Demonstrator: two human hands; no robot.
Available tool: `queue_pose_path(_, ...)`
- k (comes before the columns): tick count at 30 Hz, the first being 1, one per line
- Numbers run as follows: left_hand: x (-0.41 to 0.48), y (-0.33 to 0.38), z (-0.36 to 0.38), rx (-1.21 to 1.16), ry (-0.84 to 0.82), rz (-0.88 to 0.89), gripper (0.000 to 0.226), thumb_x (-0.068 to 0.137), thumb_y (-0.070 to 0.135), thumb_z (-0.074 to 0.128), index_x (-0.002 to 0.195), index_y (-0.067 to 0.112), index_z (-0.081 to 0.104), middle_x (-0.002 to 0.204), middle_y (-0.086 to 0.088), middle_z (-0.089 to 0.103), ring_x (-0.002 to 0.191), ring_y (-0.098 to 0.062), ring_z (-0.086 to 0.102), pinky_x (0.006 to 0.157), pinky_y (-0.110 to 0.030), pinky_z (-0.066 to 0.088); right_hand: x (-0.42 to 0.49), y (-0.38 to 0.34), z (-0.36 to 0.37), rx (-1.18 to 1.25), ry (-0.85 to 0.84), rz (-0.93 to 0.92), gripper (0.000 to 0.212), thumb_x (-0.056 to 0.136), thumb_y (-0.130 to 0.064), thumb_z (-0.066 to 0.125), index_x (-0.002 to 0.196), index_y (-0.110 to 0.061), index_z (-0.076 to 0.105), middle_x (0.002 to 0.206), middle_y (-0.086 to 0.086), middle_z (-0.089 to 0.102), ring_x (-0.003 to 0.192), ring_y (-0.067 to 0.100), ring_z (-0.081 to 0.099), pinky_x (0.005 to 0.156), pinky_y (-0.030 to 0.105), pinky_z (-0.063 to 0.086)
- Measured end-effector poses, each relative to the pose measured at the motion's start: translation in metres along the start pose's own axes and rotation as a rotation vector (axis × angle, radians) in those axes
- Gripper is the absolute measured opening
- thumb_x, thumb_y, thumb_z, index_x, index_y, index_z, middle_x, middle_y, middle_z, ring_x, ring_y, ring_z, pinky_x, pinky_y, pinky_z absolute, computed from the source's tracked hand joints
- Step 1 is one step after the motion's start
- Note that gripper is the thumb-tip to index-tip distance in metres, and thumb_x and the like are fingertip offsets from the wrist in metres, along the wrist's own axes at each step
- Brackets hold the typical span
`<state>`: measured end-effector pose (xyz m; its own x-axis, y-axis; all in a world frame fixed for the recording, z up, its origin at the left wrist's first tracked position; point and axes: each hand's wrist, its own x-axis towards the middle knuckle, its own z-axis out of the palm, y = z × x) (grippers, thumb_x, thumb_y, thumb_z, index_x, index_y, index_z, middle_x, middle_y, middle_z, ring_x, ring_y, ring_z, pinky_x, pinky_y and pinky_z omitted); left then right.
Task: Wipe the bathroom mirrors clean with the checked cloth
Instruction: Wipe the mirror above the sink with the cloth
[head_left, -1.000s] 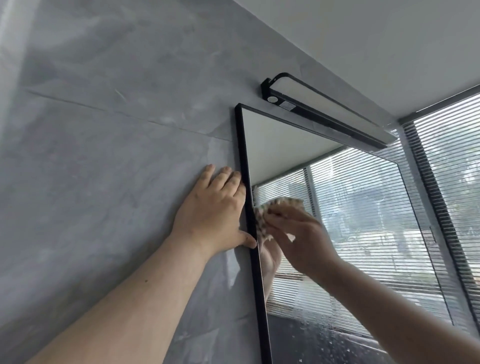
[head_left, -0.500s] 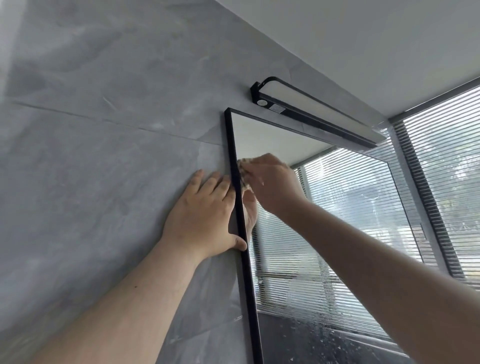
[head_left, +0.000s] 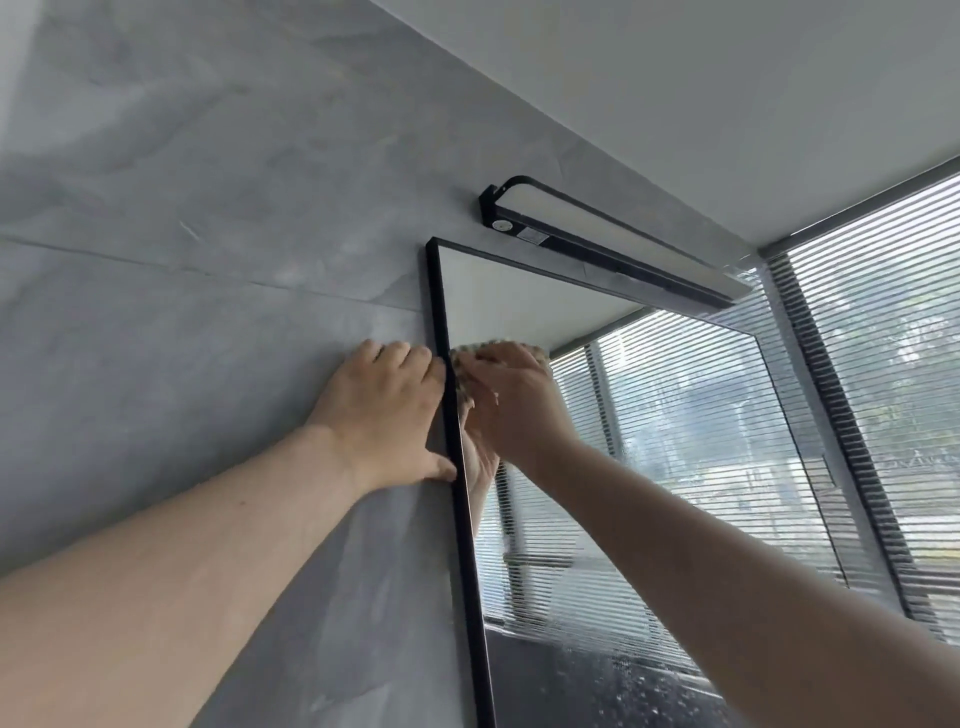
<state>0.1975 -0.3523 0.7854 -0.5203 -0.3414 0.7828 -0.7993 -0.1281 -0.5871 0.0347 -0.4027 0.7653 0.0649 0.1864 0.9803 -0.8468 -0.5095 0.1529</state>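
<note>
Since half a second ago our right hand has stayed near the upper left edge of the black-framed rectangular mirror, cloth now peeking above the fingers. We press the beige-and-white checked cloth onto the glass, bunched, mostly hidden under curled fingers gripping it. Our left hand lies flat and released on the grey marble-look wall tile, thumb touching the frame. Black bar lamp sits above the mirror. Droplets speckle the lower glass.
</note>
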Motion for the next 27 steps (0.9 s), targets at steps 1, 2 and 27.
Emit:
queue_pose_path(1,0.011,-0.01,-0.004,0.015,0.024,-0.008,0.119,0.059,0.098,0.041,0.144,0.014,0.038,0.144,-0.005,0.043,0.134,-0.026,0.038,0.112,-0.042,0.027,0.017,0.003,0.002,-0.009,-0.069,0.049,0.021,0.086,-0.016,0.065,0.1,-0.013,0.079,0.101,0.007,0.073,0.1,0.015,0.053,0.084,0.023,0.044)
queue_pose_path(2,0.022,-0.02,-0.007,0.024,0.021,-0.029,0.123,0.056,0.1,0.038,0.145,0.014,0.037,0.147,-0.005,0.041,0.138,-0.026,0.034,0.115,-0.044,0.022,0.034,0.006,0.006,-0.023,-0.13,0.08,0.026,0.09,-0.02,0.059,0.108,-0.017,0.077,0.11,0.006,0.071,0.105,0.017,0.056,0.091,0.024,0.044)
queue_pose_path(27,0.042,-0.032,0.007,-0.007,0.02,-0.063,0.138,0.045,0.099,0.007,0.157,0.02,0.015,0.166,-0.005,0.01,0.154,-0.023,0.001,0.121,-0.054,0.0,-0.021,0.016,0.022,0.151,0.107,0.075,0.022,0.087,-0.028,0.07,0.107,-0.026,0.077,0.09,-0.004,0.062,0.093,0.02,0.053,0.083,0.039,0.053)
